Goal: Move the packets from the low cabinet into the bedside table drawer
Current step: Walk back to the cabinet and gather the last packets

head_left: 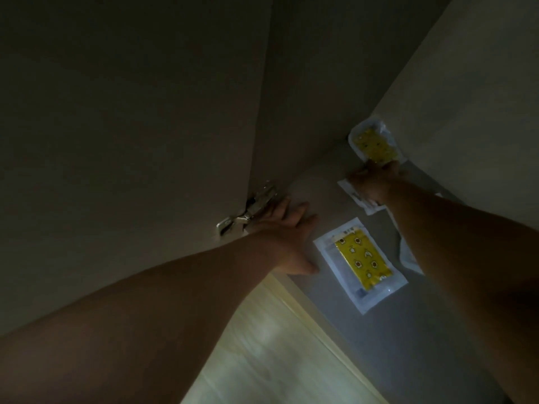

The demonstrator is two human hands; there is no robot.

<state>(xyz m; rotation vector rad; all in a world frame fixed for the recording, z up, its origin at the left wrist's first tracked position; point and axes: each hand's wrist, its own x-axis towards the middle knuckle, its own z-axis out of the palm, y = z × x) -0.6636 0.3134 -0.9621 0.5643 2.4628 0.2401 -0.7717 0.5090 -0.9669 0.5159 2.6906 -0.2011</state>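
I look into a dim low cabinet with a grey floor (408,330). A yellow patterned packet in a clear white-edged wrapper (360,263) lies flat near the front. A second yellow packet (374,142) leans at the back against the rear wall, and my right hand (374,182) grips its lower edge. Under that hand lies a white packet (361,199), partly hidden. Another white packet (408,258) shows beside my right forearm. My left hand (287,237) rests flat on the cabinet floor with fingers spread, just left of the front packet, holding nothing.
The open cabinet door (131,141) stands at the left with a metal hinge (248,212) close to my left hand. The cabinet's pale right side wall (481,97) bounds the space. Light wooden flooring (262,345) runs in front of the cabinet.
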